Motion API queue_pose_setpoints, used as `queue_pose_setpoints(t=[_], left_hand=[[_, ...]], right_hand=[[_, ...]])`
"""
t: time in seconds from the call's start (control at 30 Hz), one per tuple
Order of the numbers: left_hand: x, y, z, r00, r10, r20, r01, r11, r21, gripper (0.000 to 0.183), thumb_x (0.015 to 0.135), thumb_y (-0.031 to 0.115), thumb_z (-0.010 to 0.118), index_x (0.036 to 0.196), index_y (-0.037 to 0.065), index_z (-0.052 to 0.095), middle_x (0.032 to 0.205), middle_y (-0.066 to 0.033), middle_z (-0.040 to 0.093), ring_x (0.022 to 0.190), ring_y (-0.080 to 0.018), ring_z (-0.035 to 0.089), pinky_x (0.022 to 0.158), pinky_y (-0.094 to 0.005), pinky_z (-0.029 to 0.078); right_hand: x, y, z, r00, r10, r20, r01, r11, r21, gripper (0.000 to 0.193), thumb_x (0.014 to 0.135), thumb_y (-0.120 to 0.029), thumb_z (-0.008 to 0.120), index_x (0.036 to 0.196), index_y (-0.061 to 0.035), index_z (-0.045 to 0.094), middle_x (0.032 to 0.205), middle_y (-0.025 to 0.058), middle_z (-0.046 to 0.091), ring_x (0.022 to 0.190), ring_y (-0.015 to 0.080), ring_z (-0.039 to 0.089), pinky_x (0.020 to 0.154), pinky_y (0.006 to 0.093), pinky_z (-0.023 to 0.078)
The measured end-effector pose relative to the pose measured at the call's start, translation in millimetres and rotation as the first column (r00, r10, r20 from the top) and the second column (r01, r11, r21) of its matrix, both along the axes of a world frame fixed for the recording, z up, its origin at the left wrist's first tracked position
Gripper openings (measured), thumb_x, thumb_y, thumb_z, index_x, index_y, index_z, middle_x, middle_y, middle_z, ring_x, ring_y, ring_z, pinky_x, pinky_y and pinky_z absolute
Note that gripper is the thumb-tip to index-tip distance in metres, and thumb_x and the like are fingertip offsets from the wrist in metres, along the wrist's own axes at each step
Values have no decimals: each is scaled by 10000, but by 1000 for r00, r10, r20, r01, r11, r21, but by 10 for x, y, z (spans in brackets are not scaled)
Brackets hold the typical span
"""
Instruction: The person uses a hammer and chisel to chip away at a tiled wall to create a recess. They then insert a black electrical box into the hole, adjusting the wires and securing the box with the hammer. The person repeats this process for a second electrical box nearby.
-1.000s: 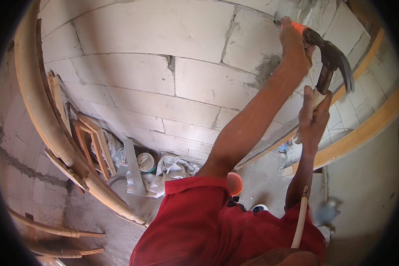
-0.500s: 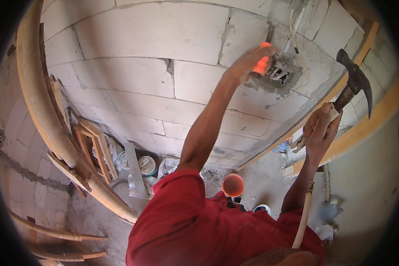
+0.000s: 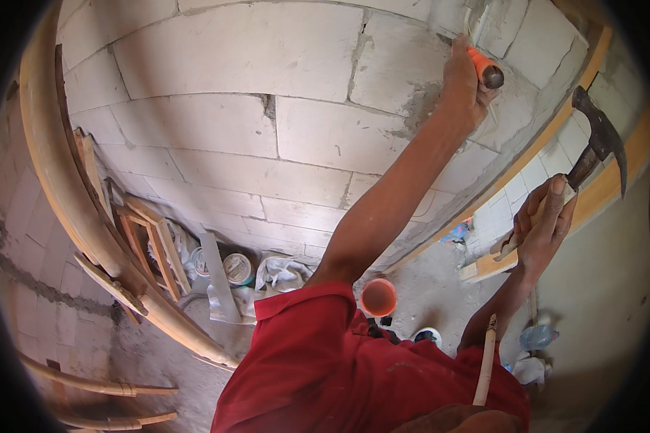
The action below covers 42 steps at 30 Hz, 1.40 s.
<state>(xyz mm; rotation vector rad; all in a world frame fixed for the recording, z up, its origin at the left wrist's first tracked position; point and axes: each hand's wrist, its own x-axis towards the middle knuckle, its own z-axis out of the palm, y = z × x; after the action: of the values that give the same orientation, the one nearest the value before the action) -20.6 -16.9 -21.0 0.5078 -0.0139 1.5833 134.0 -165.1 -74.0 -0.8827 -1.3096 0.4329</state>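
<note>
My left hand (image 3: 464, 86) is wrapped round the orange handle of a chisel (image 3: 485, 66), raised against the upper right of a pale block wall (image 3: 238, 54). The handle's dark butt end faces me, and its blade is mostly hidden behind the hand. Behind it, thin pale cables (image 3: 477, 25) run up a groove in the wall. The wall's recess with wires is now covered by my hand and forearm. Off to the right, my right hand (image 3: 545, 220) grips a claw hammer (image 3: 601, 137) by its light handle, the head up and apart from the chisel.
A curved wooden pole (image 3: 65, 169) rises at the left. Below the wall stand wooden frames (image 3: 159, 245), a lidded tub (image 3: 238, 268) and an orange bucket (image 3: 378, 297). A wooden beam (image 3: 592, 209) crosses at right. A thin pale stick (image 3: 487, 361) with a dark tip juts up near my chest.
My left hand has moved up and right with the chisel, turning its handle's butt toward me and covering the wired recess. The hammer has shifted slightly right and down with my right hand.
</note>
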Motion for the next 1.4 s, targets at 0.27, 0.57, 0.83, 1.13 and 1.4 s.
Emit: queue_pose_setpoints(t=[0.27, 0.57, 0.83, 1.13, 1.4], left_hand=[[52, 372, 812, 942, -58, 331, 163, 940, -300, 497, 991, 619, 353, 926, 137, 457, 730, 3, 459, 546, -129, 328, 525, -299, 301], [155, 557, 637, 957, 34, 287, 39, 969, -244, 443, 980, 574, 356, 986, 141, 445, 814, 0, 456, 617, -134, 347, 559, -311, 318], [140, 285, 504, 989, -15, 150, 39, 986, -162, 428, 999, 561, 413, 929, 141, 458, 747, 9, 489, 591, -123, 405, 549, -278, 376], [-464, -83, -903, 704, 244, -667, -198, 969, 146, 339, 1042, 435, 546, 1012, 98, 554, 717, -14, 546, 617, -97, 553, 524, -255, 447], [-92, -296, -708, 921, 152, -360, -107, 984, 142, 360, 1050, 464, 528, 1006, 107, 524, 734, -23, 527, 630, -115, 569, 475, -257, 449]], right_hand=[[86, 83, 439, 996, 30, 81, -56, 938, 342, 375, 1084, -422, 520, 928, -81, 531, 645, -2, 454, 421, 58, 380, 381, 206, 311], [-446, 758, 264, 982, -55, 182, 24, 986, 168, 298, 1058, -335, 547, 988, -46, 562, 587, -16, 440, 433, 65, 375, 405, 246, 325], [-203, 773, 133, 976, -24, 217, -76, 894, 441, 425, 1081, -366, 490, 775, -71, 496, 587, 29, 461, 453, 104, 453, 420, 267, 349], [181, 116, 80, 992, 1, 129, 3, 1000, -31, 364, 1089, -406, 530, 1218, -66, 533, 567, -66, 393, 417, 13, 321, 385, 207, 271], [380, 60, 25, 995, 58, 78, -51, 995, -90, 374, 1075, -456, 537, 1095, -83, 543, 598, -45, 417, 415, 28, 339, 383, 215, 296]])
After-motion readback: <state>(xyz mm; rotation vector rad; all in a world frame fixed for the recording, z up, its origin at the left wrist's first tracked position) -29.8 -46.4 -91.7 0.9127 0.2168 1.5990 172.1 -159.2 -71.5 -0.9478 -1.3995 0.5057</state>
